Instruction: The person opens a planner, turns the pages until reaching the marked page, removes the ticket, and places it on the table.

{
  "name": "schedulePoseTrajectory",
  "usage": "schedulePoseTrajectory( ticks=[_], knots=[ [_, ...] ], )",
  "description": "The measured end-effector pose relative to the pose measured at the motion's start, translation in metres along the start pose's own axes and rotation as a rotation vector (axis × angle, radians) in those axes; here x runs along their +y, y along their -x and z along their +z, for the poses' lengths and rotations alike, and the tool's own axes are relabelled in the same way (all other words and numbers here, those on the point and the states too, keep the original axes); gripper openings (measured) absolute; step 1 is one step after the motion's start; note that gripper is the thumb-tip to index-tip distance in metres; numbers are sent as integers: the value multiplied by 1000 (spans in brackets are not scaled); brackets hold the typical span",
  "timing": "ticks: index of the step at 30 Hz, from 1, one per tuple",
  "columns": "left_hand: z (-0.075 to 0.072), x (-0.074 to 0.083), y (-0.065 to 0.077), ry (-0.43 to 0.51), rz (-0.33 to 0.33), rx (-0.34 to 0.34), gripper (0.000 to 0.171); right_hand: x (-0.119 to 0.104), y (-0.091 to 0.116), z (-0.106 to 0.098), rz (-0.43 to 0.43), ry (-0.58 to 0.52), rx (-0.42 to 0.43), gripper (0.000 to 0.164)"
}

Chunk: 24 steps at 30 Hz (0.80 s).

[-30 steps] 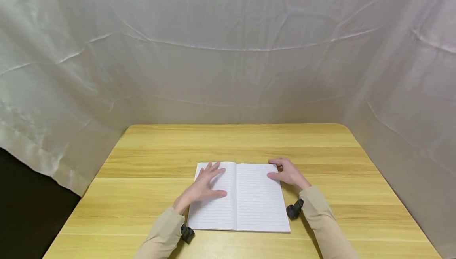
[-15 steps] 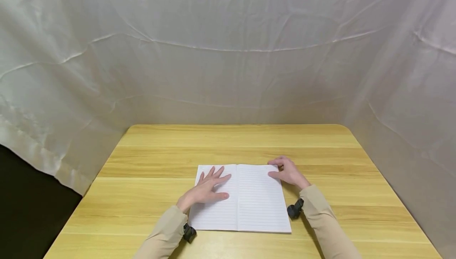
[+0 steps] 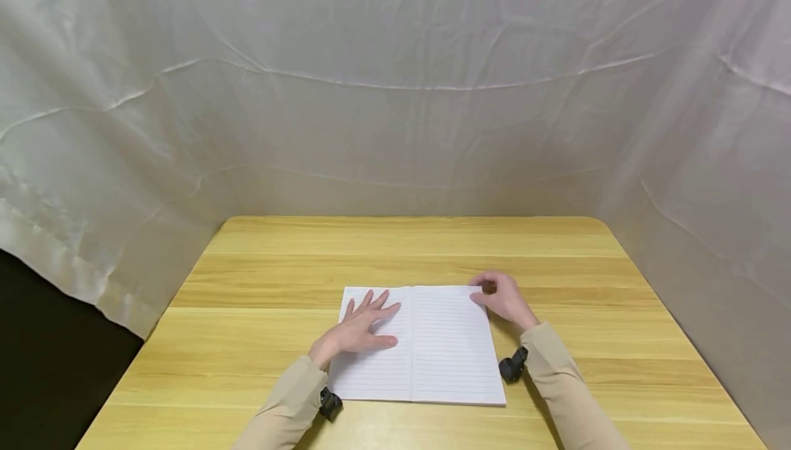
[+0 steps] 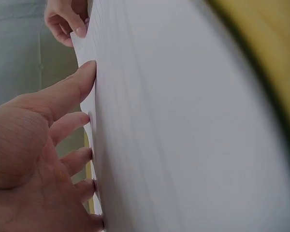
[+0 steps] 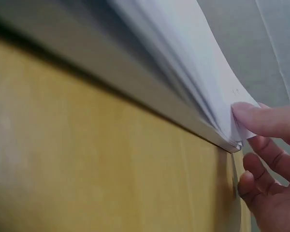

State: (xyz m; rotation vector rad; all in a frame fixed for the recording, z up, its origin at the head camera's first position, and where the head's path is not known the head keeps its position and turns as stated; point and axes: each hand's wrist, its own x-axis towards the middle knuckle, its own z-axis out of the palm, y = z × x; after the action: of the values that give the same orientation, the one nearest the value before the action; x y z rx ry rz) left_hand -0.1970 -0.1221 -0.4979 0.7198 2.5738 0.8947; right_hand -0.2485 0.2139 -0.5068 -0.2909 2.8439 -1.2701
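Pale, creased cloth (image 3: pixel 395 127) hung behind and along both sides of a yellow wood-grained bench (image 3: pixel 618 381). On the nearer part of that bench, around the middle from side to side, a notebook (image 3: pixel 426 343) lay open, its ruled pages facing up and its centre fold running away from the person. Across the left-hand page (image 3: pixel 371 378) rested the left hand (image 3: pixel 358 330), fingers spread, thumb well apart from them and pointing toward the fold. At the far outer corner of the right-hand page (image 3: pixel 454 347), the right hand (image 3: pixel 503 297) pinched the paper, thumb on top and fingers beyond the edge; the right wrist view showed that corner slightly raised above the sheets below. How many sheets it held, I could not tell. Beige sleeves (image 3: pixel 290 395) covered both forearms, and a small black device (image 3: pixel 511 366) sat at each wrist. Farther left, below the cloth's hem, was a black area (image 3: pixel 55 340).
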Motion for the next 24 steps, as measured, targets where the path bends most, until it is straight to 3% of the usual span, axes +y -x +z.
schedulePoseTrajectory(
  ticks=[14, 19, 24],
  knots=[
    [-1, -1, 0, 12, -9, 5, 69, -2, 2, 0, -14, 1, 98, 11],
    [-3, -2, 2, 21, -12, 7, 69, -6, 4, 1, 5, -77, 103, 17],
    [-4, -3, 4, 67, -18, 15, 70, -13, 8, -2, 12, -181, 42, 32]
  ],
)
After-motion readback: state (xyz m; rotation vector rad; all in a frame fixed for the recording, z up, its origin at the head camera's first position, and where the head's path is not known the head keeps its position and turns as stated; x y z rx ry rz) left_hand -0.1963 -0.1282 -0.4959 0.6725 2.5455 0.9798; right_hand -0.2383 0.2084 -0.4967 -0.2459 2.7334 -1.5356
